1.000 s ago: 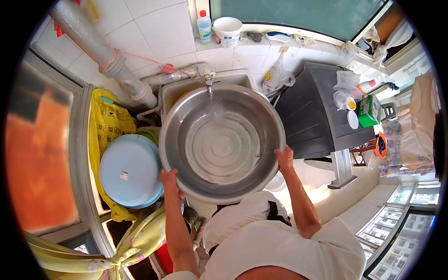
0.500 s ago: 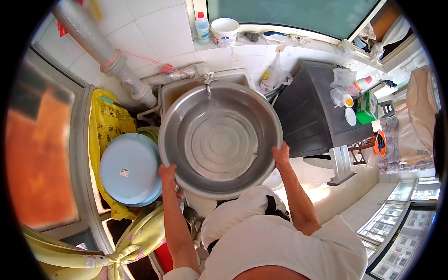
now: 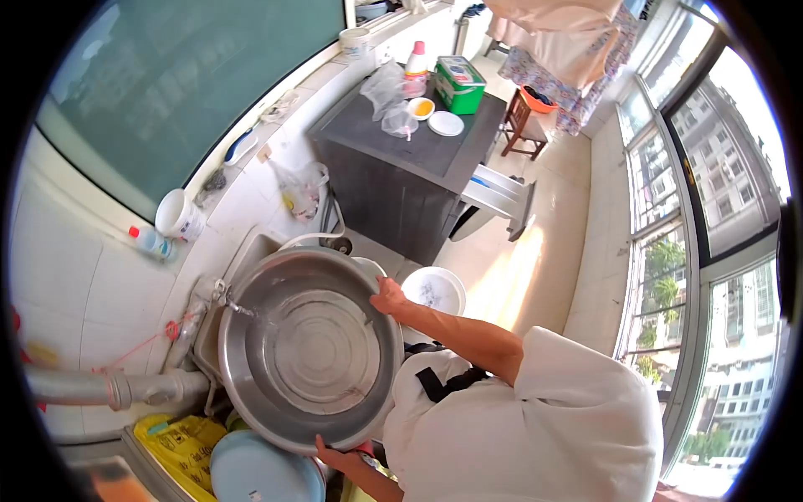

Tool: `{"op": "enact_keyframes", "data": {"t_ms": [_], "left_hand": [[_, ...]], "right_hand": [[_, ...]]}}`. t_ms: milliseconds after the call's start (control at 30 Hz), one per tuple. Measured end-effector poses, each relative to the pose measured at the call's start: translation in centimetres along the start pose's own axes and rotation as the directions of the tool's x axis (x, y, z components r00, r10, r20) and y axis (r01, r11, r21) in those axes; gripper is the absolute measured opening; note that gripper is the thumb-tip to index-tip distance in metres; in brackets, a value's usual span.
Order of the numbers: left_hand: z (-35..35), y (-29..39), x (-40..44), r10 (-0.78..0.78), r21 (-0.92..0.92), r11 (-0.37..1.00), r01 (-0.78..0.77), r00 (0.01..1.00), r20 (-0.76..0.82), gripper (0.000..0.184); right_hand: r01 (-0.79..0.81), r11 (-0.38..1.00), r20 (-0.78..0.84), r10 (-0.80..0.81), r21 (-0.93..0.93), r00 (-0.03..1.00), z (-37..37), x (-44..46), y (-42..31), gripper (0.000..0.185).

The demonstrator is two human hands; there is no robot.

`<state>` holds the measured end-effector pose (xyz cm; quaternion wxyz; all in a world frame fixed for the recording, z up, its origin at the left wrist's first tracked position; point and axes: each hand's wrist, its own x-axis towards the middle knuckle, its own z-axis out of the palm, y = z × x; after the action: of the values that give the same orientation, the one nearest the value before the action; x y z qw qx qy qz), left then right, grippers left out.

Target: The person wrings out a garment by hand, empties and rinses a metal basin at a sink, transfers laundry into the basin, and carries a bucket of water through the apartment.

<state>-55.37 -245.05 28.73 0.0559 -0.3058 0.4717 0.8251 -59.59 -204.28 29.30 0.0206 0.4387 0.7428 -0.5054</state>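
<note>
A big metal basin (image 3: 284, 418) rests over the white sink (image 3: 207, 341), under the tap (image 3: 224, 294). Water runs from the tap into it, and a shallow clear layer appears to cover its bottom. My left hand (image 3: 335, 456) grips the rim at the lower side, thumb over the edge. On the right side of the rim my right hand (image 3: 388, 298) is closed around it. Both hands' fingers are partly hidden beneath the rim.
Blue basins (image 3: 259, 473) and a yellow bag (image 3: 177, 448) lie at lower left. A grey washing machine (image 3: 381, 197) with an open drawer (image 3: 493, 197) stands beyond, carrying a green box (image 3: 460, 88). A white bucket (image 3: 435, 289) sits on the floor. Bottles and a tub (image 3: 177, 216) line the sill.
The head view has turned to the right, showing more of the washing machine, floor and windows. Both hands still hold the basin's rim, and the basin stays under the tap.
</note>
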Motion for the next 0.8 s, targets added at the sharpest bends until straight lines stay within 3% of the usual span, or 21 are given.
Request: {"op": "enact_keyframes", "data": {"t_ms": [100, 233, 300, 400, 433, 500, 600, 700, 800], "left_hand": [[0.1, -0.2, -1.4, -0.1, 0.039, 0.994, 0.101, 0.994, -0.04, 0.06], [3.3, 1.3, -3.4, -0.083, 0.126, 0.988, 0.088, 0.995, -0.047, 0.063], [4.2, 1.7, -3.8, 0.003, 0.177, 0.984, 0.013, 0.996, -0.086, 0.065], [-0.3, 0.9, 1.1, -0.091, 0.169, 0.981, 0.097, 0.995, -0.044, 0.072], [4.2, 2.3, -3.0, -0.029, 0.156, 0.987, 0.05, 0.99, -0.134, 0.072], [1.7, 1.4, -0.7, 0.105, 0.248, 0.966, -0.075, 0.988, -0.11, 0.072], [2.2, 2.4, -1.4, 0.185, 0.268, 0.953, -0.142, 0.973, -0.141, 0.072], [1.4, 2.3, -0.1, 0.17, 0.227, 0.965, -0.133, 0.974, -0.149, 0.066], [0.9, 3.5, 0.7, 0.12, 0.24, 0.968, -0.079, 0.98, -0.162, 0.057]], "right_hand": [[0.011, 0.995, -0.051, -0.006, 0.094, 0.999, 1.7, 1.4, 1.8, 0.066], [-0.03, 0.996, -0.022, 0.031, 0.085, 0.999, 1.1, 0.3, 0.7, 0.065], [-0.004, 0.999, -0.12, 0.009, 0.042, 0.993, 1.8, -0.1, 0.8, 0.063], [0.04, 0.995, -0.054, -0.035, 0.093, 0.998, 1.0, -0.8, 0.8, 0.059], [0.048, 0.991, -0.078, -0.039, 0.121, 0.996, 1.0, -1.0, 0.6, 0.057], [0.045, 0.987, -0.1, -0.03, 0.152, 0.994, 0.7, -1.7, 0.0, 0.056], [0.071, 0.989, -0.147, -0.052, 0.128, 0.988, 1.8, -1.1, 1.2, 0.057], [0.034, 0.967, 0.013, -0.039, 0.254, 0.999, 1.6, -1.3, 1.7, 0.059], [0.053, 0.969, -0.061, -0.039, 0.242, 0.997, 4.0, 0.6, 5.2, 0.058]]}}
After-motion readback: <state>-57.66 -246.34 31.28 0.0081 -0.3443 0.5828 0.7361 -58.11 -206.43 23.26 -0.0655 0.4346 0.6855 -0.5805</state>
